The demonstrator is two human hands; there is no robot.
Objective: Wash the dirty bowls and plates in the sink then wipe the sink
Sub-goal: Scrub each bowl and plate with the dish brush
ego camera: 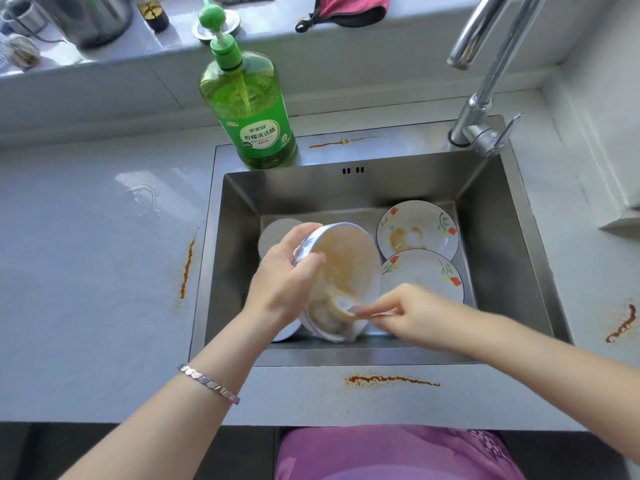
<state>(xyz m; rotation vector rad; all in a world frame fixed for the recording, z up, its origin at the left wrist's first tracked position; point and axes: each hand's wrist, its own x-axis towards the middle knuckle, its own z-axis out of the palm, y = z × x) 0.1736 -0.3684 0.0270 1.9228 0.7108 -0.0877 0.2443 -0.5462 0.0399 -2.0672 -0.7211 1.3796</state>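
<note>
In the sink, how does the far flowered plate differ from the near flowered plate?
The far plate has a brown stain in its middle; the near plate shows none on its visible part. The near plate's rim overlaps the far plate's edge. Both are white with red flowers and green leaves.

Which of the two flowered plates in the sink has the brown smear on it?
The far plate, nearest the sink's back wall: brown residue left of centre. The near plate looks clean.
</note>
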